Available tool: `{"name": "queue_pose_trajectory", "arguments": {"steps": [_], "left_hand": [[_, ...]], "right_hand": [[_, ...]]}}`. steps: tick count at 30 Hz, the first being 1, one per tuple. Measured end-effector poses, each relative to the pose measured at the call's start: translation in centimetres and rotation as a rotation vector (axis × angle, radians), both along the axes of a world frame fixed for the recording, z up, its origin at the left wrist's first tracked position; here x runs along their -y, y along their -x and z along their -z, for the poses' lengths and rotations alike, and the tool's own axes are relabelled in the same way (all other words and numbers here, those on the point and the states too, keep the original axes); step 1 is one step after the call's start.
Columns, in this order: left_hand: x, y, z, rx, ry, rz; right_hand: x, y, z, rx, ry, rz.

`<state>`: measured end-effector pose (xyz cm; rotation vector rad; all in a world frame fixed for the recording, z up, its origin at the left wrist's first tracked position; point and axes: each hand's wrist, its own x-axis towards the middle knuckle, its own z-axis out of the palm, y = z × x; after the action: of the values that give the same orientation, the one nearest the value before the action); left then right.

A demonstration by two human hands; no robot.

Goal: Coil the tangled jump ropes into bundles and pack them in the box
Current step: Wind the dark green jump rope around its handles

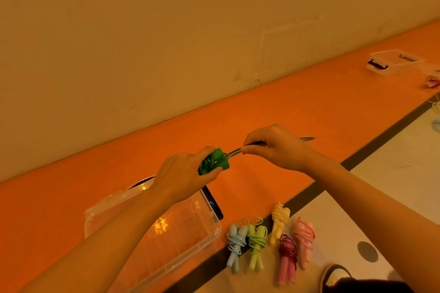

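Note:
My left hand (184,173) grips the two handles of a dark green jump rope (217,160), with cord wound round them. My right hand (276,147) pinches several strands of the same green cord, pulled taut to the right; a loop end (307,138) sticks out past the hand. Below my left forearm sits the clear plastic box (204,242), open and with no ropes in it. To its right several coiled bundles lie on the floor: blue (235,242), light green (256,242), yellow (279,221), magenta and pink (288,259), and pale pink (304,240).
An orange floor strip runs along the beige wall. A second clear box (392,62) stands far right on it, with loose ropes (432,82) nearby. A dark line borders the pale floor. A slippered foot (335,276) shows at the bottom right.

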<state>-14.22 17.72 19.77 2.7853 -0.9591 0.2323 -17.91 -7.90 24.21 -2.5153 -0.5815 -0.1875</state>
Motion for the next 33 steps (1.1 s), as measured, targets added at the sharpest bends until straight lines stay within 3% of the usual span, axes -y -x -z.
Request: {"name": "queue_pose_trajectory", "arguments": {"steps": [9,21,28,33], "left_hand": [[-0.5,-0.8,-0.1,0.062,-0.036,-0.031],[-0.6,-1.3,-0.6,-0.057,-0.031,-0.264],[-1.2,-1.8,-1.4,-0.060,0.118,-0.307],[-0.7,-1.1,-1.0,-0.048,0.003,-0.236]], "right_hand": [[-0.7,0.1,0.0,-0.033,0.063,-0.015],[-2.6,1.0,-1.2,0.031,0.125,-0.144],[-3.0,1.4,-1.6,0.020,0.072,-0.167],[-2.9,1.5,-1.8,0.041,0.059,-0.158]]}}
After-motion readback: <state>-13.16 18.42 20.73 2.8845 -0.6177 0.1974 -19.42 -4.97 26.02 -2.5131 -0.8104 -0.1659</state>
